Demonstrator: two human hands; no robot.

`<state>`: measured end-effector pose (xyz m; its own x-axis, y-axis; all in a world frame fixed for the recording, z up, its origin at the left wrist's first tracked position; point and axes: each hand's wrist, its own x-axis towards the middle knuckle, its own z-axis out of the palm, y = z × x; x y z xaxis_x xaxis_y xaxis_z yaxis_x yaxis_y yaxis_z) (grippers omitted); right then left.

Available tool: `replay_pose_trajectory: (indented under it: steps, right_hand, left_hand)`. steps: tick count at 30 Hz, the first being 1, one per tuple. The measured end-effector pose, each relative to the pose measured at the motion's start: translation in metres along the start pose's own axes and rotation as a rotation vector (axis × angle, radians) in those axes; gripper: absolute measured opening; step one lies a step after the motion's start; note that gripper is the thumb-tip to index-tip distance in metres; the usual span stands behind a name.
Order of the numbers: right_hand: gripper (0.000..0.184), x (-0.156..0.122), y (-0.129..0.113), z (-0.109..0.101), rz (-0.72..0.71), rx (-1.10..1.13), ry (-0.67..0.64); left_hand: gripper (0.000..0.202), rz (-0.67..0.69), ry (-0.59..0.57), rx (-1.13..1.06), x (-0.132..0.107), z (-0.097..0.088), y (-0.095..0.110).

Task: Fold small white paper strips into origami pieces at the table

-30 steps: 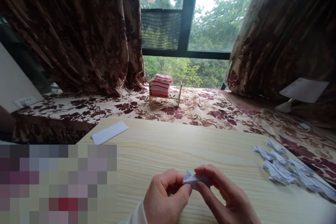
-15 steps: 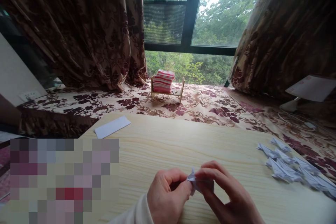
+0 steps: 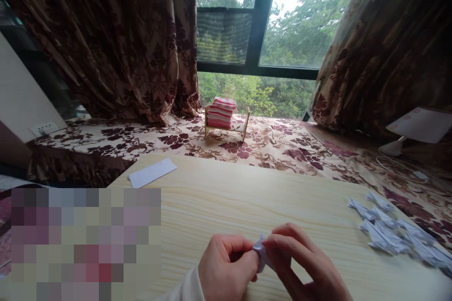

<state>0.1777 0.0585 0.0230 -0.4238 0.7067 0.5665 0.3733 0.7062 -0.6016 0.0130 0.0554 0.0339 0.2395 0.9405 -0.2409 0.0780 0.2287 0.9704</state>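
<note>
A small piece of folded white paper (image 3: pixel 262 250) is held between my two hands, above the near part of the light wooden table (image 3: pixel 212 197). My left hand (image 3: pixel 228 265) pinches its left side between thumb and forefinger. From the right, my right hand (image 3: pixel 307 261) grips the other side with thumb and fingertips. Part of the paper is hidden behind the fingers, so its full shape cannot be made out. Over on the right side of the table lies a cluster of several folded paper pieces (image 3: pixel 388 230) with pointed ends.
A white paper strip (image 3: pixel 152 172) lies near the table's far left edge. Beyond, on the cloth-covered sill, a small wooden rack (image 3: pixel 246 124) carries folded red-and-white cloths (image 3: pixel 221 113). A white lamp (image 3: pixel 418 124) stands at right. A blurred patch covers the lower left.
The view has tilted slightly, so the scene sits a little lower. My fingers have shifted slightly on the folded paper, and its upright tip shows less.
</note>
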Motion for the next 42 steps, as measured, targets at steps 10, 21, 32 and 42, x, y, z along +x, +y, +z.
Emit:
replay_pose_trajectory:
  steps: [10, 21, 32, 42]
  right_hand:
    - [0.020, 0.000, -0.003, -0.005, -0.026, -0.118, -0.098]
    - [0.017, 0.002, -0.003, -0.007, -0.042, -0.167, -0.140]
    - [0.017, 0.005, -0.007, -0.009, -0.011, -0.083, -0.113]
    - [0.013, 0.007, -0.006, -0.019, -0.052, -0.267, -0.201]
  left_hand:
    - [0.025, -0.052, 0.006, -0.110, -0.001, 0.000, 0.003]
    - [0.021, -0.091, -0.033, -0.169, 0.001, -0.002, 0.004]
    - [0.029, -0.001, -0.055, -0.067, -0.002, -0.003, 0.007]
    - [0.027, 0.019, -0.035, 0.047, -0.003, -0.003, 0.009]
